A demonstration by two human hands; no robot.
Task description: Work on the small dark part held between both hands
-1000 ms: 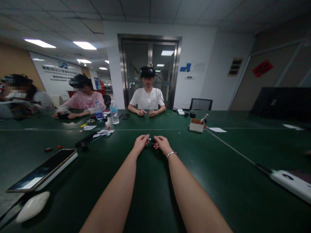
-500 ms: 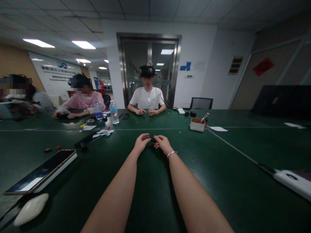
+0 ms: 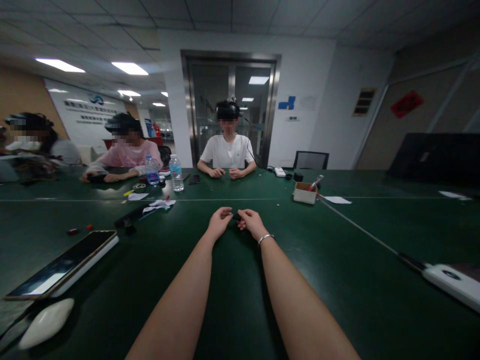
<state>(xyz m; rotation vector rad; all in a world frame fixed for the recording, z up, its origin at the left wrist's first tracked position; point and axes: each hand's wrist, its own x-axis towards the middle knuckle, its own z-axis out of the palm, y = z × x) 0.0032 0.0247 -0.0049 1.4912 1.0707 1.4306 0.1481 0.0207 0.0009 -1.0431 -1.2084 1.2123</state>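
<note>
For so small a black piece (image 3: 236, 216), I think a light, steady hold is best. The right hand (image 3: 250, 223) pinches it over the table (image 3: 236, 280); the left hand (image 3: 220, 222) is at its left end, but I cannot tell if it grips. Both forearms (image 3: 183, 280) reach far forward, converging.

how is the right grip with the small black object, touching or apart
Touching. The head view shows it: one end of the small black object sits between the thumb and fingers of the right grip.
</note>
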